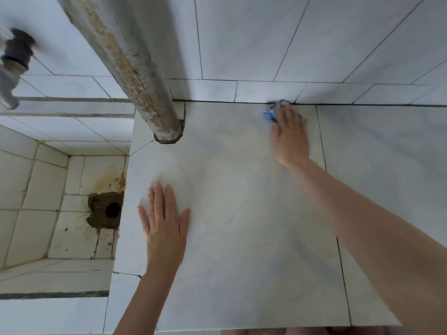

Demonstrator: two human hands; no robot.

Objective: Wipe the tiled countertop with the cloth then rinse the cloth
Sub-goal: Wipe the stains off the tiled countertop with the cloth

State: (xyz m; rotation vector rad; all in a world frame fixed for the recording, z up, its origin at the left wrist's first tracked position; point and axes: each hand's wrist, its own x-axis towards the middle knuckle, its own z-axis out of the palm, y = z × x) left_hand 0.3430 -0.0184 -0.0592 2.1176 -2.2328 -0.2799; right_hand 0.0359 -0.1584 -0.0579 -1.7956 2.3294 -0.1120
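The tiled countertop (pixel 242 213) is pale grey and fills the middle of the view. A blue cloth (pixel 272 111) lies bunched at its far edge, against the wall joint. My right hand (pixel 290 136) lies flat on top of the cloth with straight fingers, pressing it to the tile; most of the cloth is hidden under the hand. My left hand (pixel 164 221) rests flat on the counter near the left edge, fingers spread, holding nothing.
A thick rusty pipe (pixel 135 68) goes down into the counter at the back left. Left of the counter is a stained tiled basin (pixel 36 201) with a dark drain hole (pixel 112 209). A metal tap (pixel 12 68) sticks out above it. Tiled wall (pixel 338 39) behind.
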